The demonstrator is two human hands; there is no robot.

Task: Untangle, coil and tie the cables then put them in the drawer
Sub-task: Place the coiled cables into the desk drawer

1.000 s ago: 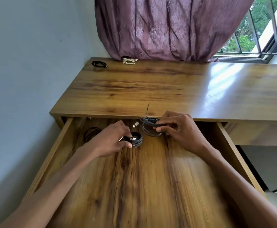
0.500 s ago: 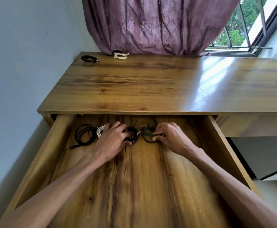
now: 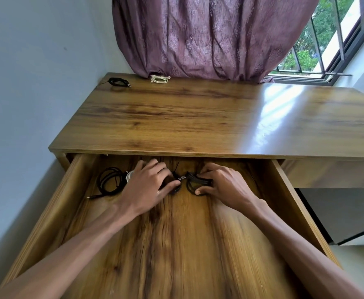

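Both my hands reach deep into the open wooden drawer. My left hand grips a small black coiled cable, pressing it on the drawer floor. My right hand holds a dark grey coiled cable right beside it. The two coils nearly touch. A larger black cable coil lies at the drawer's back left, and a white coil peeks out from behind my left hand. On the desk's far left lie a black coil and a white coil.
The desk top overhangs the back of the drawer just above my hands. A purple curtain hangs at the desk's rear, with a window to the right. A grey wall runs along the left.
Both hands have carried their coils deeper into the drawer and down onto its floor. The drawer's back left coils have come into view.
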